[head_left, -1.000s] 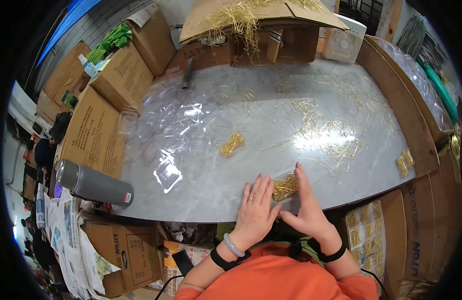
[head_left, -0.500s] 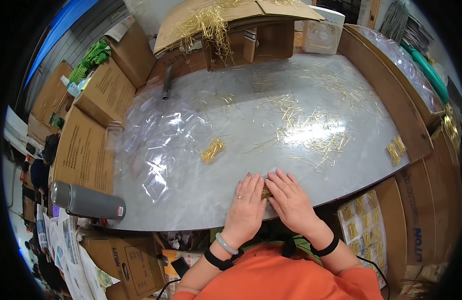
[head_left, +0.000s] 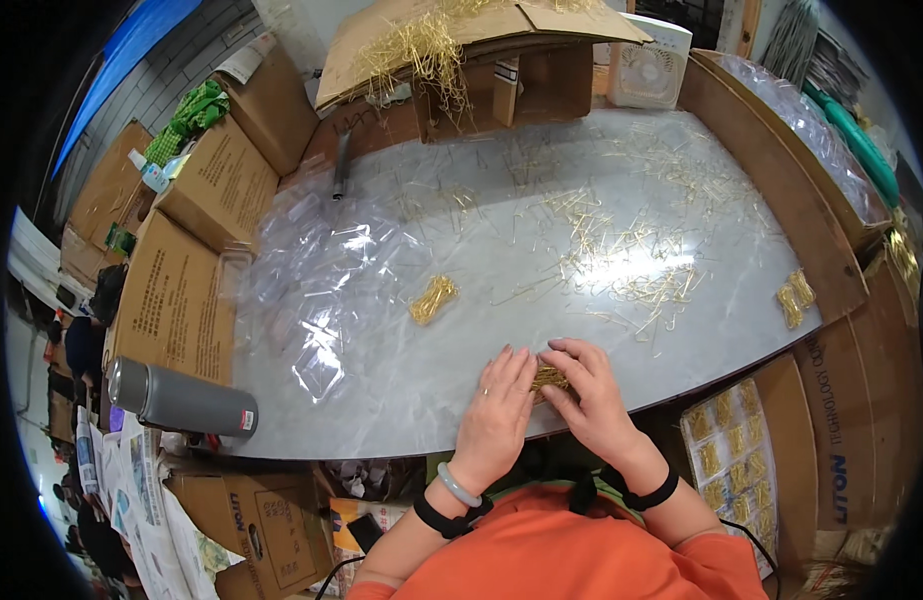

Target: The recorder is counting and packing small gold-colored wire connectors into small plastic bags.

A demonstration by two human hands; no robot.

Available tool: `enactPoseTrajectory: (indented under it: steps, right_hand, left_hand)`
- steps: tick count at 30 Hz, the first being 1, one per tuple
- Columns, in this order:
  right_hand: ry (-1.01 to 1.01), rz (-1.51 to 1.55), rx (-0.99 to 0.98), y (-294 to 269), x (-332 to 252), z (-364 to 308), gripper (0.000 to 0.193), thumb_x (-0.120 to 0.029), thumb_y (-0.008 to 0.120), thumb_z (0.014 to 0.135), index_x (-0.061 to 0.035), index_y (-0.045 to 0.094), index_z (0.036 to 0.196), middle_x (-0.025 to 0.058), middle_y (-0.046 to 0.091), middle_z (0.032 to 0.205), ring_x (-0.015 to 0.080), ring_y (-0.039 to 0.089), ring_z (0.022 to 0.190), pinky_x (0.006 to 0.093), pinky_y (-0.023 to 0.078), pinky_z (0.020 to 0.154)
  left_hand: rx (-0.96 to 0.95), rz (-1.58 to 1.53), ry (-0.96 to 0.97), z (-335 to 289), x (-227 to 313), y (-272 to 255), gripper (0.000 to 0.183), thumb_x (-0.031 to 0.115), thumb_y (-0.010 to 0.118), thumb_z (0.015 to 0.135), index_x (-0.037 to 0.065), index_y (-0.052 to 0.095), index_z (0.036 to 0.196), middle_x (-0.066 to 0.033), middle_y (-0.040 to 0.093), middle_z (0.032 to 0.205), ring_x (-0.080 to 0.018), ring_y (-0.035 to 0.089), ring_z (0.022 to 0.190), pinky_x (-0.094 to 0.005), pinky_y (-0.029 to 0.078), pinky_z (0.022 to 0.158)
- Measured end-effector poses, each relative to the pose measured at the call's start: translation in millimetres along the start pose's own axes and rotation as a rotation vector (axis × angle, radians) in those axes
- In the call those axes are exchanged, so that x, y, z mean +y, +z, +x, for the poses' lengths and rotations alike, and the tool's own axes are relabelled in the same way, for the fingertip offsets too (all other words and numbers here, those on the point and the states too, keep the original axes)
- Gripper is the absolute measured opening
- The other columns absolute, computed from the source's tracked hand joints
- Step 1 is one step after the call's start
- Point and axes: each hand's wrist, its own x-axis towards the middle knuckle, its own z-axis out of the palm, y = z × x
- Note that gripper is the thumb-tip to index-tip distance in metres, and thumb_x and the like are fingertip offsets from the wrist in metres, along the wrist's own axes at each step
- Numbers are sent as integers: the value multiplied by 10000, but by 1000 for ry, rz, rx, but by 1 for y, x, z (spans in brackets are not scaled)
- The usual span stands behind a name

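hold the gold wire bundle (head_left: 549,379) low on the grey table (head_left: 401,400), close to the near edge and a little right of the middle, in the narrow gap between both hands. rest the left hand (head_left: 496,408) along the bundle's left side, fingers nearly straight, like a wall; cannot tell a real grasp from mere bracing there. curve the right hand (head_left: 584,393) over from the right, thumb toward the near side and forefinger toward the far side, narrow around the bundle (much of the wire hidden under the fingers, so cannot tell how firm the squeeze).

best, by the look of it, to press evenly from both sides, lining up the thin wires without bending them. avoid squeezing one end alone, for fear of splaying the other. feel for any stray wire and tuck it in before easing off. probably worth comparing with the second gold bundle (head_left: 433,299), farther off and to the left, for evenness. mind the loose gold wires (head_left: 631,275) on the far right, likely to snag, and leave the clear plastic pieces (head_left: 319,362) on the left well apart from both palms.
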Motion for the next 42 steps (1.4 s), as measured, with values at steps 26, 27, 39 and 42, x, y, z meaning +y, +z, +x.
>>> enactPoseTrajectory:
  steps: [26,27,39,42]
  right_hand:
    - [547,-1173,298,-160,128,-86,528,-294,647,962,25,542,1369,195,558,1446,366,503,1358,615,239,1202]
    - [560,-1163,299,-172,144,-84,532,-304,647,962,28,541,1364,197,554,1447,366,500,1359,595,250,1201]
    - [325,-894,201,-148,120,-19,712,-344,640,993,50,378,1524,315,396,1558,470,381,1448,563,250,1219]
    - [152,-534,-176,-123,70,34,625,-361,594,1023,35,446,1483,314,391,1557,486,378,1442,534,326,1197]
  left_hand:
    - [-20,-34,-111,-9,-2,3,640,191,652,975,-65,393,1501,-289,510,1456,-483,480,1350,-510,409,1128]
    - [-20,2,-96,-9,-2,5,636,191,659,969,-60,406,1496,-288,519,1445,-485,486,1340,-514,411,1126]
    - [29,153,-59,-10,-3,10,640,204,715,927,-40,465,1463,-277,564,1397,-474,517,1318,-523,423,1130]
    - [50,158,-53,-11,0,9,629,200,714,926,-52,474,1450,-283,564,1388,-473,523,1308,-522,411,1144]
